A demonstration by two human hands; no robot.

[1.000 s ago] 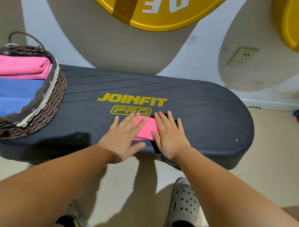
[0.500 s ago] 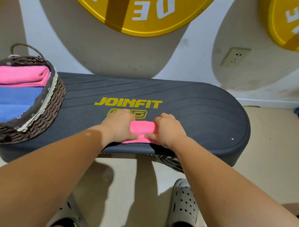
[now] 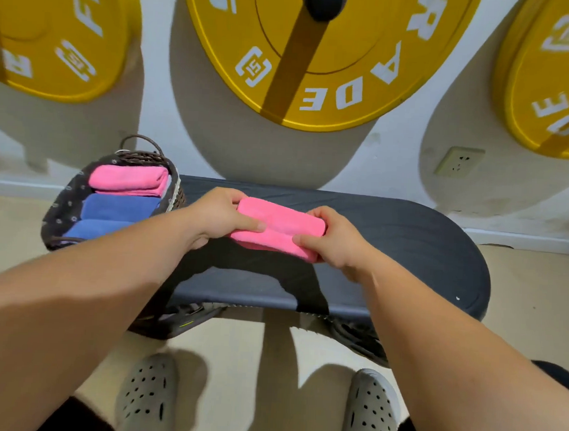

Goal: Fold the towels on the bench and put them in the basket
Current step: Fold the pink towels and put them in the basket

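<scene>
Hidden/cut off: fingers of both hands curl under the folded pink towel [image 3: 277, 227], only thumbs and knuckles show. Can't tell whether the towel touches the table [image 3: 406, 240] or is lifted off it; arm shadows fall on the surface right below it. Forearms cover the table's 7 and 5 o'clock edges. Table base is mostly hidden, just dark bits under the near edge. Plate lettering cut by the frame top.

Hands: left hand [image 3: 219, 217] clamps the towel's left end, thumb on top. Right hand [image 3: 336, 238] clamps the right end, thumb on the near edge. Towel sits frame centre, tilted, left end farther away.

Surface/room: dark oval padded table, long axis running 9 to 3 o'clock. Beige floor, white wall behind. Three yellow weight plates [image 3: 316, 53] hang on the wall at 10, 12 and 2 o'clock. Wall socket [image 3: 459, 161] at 2 o'clock. Grey perforated clogs [image 3: 146, 395] at 6 o'clock.

Containers: wicker basket [image 3: 176, 194] with dark patterned liner at 10 o'clock, on the table's left end. Inside: a folded pink towel in the basket [image 3: 128, 177] at the far side, two folded blue towels [image 3: 119, 206] nearer.
</scene>
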